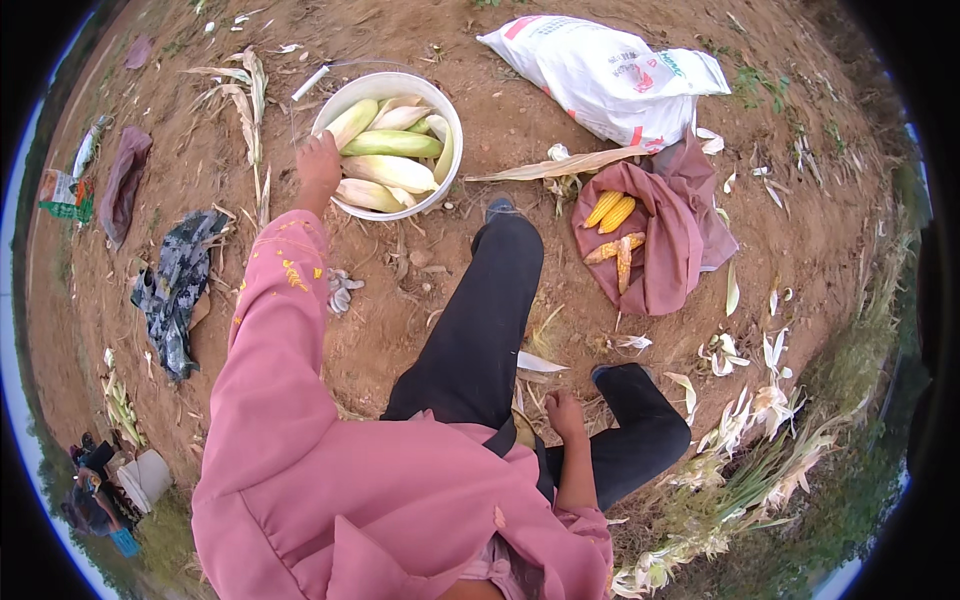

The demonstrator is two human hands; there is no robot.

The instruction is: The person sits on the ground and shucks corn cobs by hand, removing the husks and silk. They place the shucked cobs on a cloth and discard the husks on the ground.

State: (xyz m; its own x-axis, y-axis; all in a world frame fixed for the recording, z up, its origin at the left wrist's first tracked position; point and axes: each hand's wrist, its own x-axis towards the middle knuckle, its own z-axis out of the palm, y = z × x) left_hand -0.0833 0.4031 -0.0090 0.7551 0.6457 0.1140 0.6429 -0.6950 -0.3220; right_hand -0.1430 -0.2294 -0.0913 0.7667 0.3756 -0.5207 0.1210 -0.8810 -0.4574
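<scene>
Reaching left hand point(318, 165) onto white bowl point(440, 110) rim; right hand point(566, 415) resting low

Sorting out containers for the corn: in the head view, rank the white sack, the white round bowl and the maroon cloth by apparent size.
1. White woven plastic sack, about tied with
2. Maroon cloth; too close to rank.
3. White round bowl, smallest.

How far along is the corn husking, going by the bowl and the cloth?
Done: four husked yellow cobs lie on the maroon cloth, and stripped husks litter the ground. In hand: the left hand reaches to the rim of the white bowl; the right hand rests by the knee, empty as far as I can tell. Left: the bowl holds several ears in husk.
</scene>
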